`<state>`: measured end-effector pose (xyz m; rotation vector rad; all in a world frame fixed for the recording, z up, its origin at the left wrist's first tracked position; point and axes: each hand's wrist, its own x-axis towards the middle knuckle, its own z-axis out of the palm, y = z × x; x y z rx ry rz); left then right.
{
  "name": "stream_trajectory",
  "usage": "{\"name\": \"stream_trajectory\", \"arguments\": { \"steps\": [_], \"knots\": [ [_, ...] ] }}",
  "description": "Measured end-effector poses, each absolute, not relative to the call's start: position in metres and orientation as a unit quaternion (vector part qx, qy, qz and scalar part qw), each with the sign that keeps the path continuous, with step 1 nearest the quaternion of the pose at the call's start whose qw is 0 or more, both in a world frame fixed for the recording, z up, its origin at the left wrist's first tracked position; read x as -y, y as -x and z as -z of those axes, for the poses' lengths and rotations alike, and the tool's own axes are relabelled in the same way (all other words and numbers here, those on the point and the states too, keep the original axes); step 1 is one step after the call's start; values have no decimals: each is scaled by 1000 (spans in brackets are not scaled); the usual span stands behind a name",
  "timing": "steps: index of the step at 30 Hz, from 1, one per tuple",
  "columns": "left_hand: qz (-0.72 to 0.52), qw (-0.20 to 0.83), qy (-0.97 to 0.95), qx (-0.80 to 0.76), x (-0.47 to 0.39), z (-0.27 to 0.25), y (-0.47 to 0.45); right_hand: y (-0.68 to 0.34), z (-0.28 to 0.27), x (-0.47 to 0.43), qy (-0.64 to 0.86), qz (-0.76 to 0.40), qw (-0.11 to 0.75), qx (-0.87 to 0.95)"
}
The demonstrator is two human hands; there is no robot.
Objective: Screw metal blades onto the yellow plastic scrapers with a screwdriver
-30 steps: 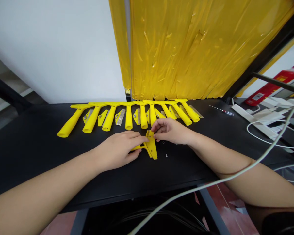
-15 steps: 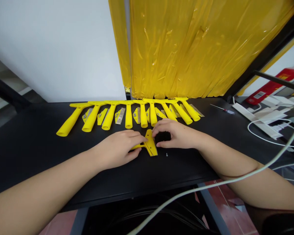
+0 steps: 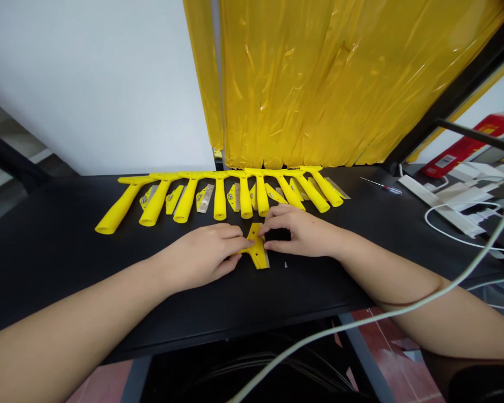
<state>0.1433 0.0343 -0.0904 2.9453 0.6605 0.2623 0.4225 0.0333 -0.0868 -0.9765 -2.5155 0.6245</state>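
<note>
- Two bare hands meet over a yellow scraper head [image 3: 257, 248], which lies at the middle of the black tabletop [image 3: 193, 313]; directions below are read from that head, with 12 o'clock pointing away from the person.
- Left hand [image 3: 210, 254], at 9 o'clock: nearly closed, thumb and fingers on the head's yellow stem, most of it hidden under the palm, index fingertip resting on the head.
- Right hand [image 3: 300, 226], at 2 o'clock: half curled, with a dark gap between thumb and index finger, both tips touching the head's far side; whether they pinch anything, I cannot tell.
- Thin metal strip [image 3: 267, 259] shows along the head's 4 o'clock edge, and two dark holes mark its face.
- One small screw [image 3: 285, 265] sits at 4 o'clock, near the head but apart from it.
- Nine yellow handles [image 3: 220, 201] stand in a row from 10 through 12 to 2 o'clock, with yellow plates [image 3: 175, 200] and metal blades [image 3: 206, 198] between them.
- Slim screwdriver [image 3: 390, 188] lies at 2 o'clock, well apart; farther that way leans a red bottle [image 3: 466, 146], near white pieces [image 3: 447, 208].
- White cable [image 3: 361, 322] sweeps from 3 to 6 o'clock, passing in front of the right forearm.
</note>
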Motion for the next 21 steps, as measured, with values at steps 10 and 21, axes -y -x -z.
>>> {"name": "stream_trajectory", "arguments": {
  "steps": [10, 21],
  "knots": [
    [-160, -36, -970, -180, -35, 94, -143, -418, 96, -31, 428, -354, 285, 781],
    [-257, -148, -946, -128, -32, 83, -147, -408, 93, -29, 404, -641, 356, 547]
  ]
}}
